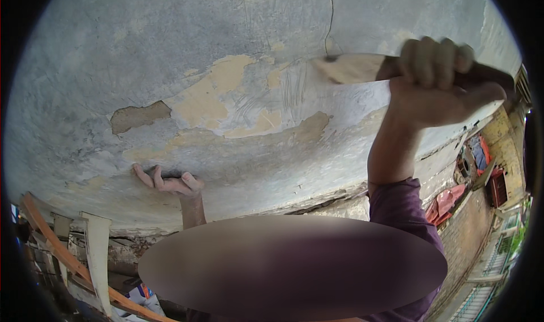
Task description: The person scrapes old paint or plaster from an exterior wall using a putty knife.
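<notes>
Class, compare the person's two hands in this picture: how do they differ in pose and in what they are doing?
The right hand is raised high and closed in a fist around the dark handle of a scraper; the left hand sits lower and holds nothing. The right hand's fingers are curled tight, while the left hand's fingers spread loosely against the wall. Both are bare and near the peeling surface.

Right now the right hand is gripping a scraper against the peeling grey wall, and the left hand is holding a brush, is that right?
Not quite. The right hand does grip a scraper against the peeling grey wall, but the head view shows the left hand holding no brush: it is empty, with its fingers pressed against the wall lower down.
</notes>
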Action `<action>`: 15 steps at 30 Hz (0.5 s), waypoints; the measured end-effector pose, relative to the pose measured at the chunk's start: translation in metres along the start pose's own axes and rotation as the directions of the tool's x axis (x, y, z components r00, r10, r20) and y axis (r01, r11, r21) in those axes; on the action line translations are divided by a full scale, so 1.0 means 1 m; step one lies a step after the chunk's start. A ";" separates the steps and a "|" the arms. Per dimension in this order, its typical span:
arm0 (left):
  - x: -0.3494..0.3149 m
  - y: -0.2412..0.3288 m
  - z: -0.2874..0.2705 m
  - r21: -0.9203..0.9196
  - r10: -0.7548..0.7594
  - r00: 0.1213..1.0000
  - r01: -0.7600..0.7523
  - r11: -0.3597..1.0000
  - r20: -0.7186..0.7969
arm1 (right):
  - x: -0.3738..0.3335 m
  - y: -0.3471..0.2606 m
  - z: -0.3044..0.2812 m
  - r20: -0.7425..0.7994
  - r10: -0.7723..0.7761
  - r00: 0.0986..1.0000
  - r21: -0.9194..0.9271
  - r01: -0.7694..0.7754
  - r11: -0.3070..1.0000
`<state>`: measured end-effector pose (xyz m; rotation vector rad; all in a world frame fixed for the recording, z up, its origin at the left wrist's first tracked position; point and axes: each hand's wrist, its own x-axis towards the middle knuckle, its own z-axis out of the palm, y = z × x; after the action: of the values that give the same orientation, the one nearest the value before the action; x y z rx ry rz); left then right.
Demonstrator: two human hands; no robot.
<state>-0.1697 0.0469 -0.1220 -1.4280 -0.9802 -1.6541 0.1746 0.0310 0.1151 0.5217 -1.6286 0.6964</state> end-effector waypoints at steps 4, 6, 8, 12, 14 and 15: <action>0.002 0.001 0.000 0.005 -0.008 1.000 0.008 1.000 0.005 | -0.025 0.035 0.020 -0.032 0.078 0.996 0.103 -0.075 0.992; -0.002 -0.003 -0.002 0.006 0.009 1.000 -0.009 1.000 0.003 | -0.006 0.013 0.012 0.031 -0.007 0.999 -0.049 0.009 0.999; 0.006 0.001 0.006 -0.020 0.029 0.999 -0.029 0.999 -0.013 | -0.002 -0.010 0.006 -0.001 -0.056 0.998 -0.089 0.056 0.994; -0.004 -0.003 -0.005 0.020 -0.006 1.000 0.006 1.000 0.011 | -0.017 0.037 0.029 -0.074 0.121 0.990 0.030 -0.119 0.992; 0.006 0.004 0.004 -0.020 0.008 1.000 -0.008 1.000 0.000 | 0.007 -0.006 0.005 0.023 -0.044 0.999 -0.068 0.045 0.997; 0.007 0.009 0.008 -0.022 0.007 1.000 -0.007 1.000 -0.001 | 0.002 0.001 0.008 0.088 -0.020 0.996 -0.058 0.025 0.998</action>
<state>-0.1589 0.0495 -0.1135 -1.4433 -0.9582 -1.6657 0.1681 0.0257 0.1163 0.5333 -1.7170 0.6141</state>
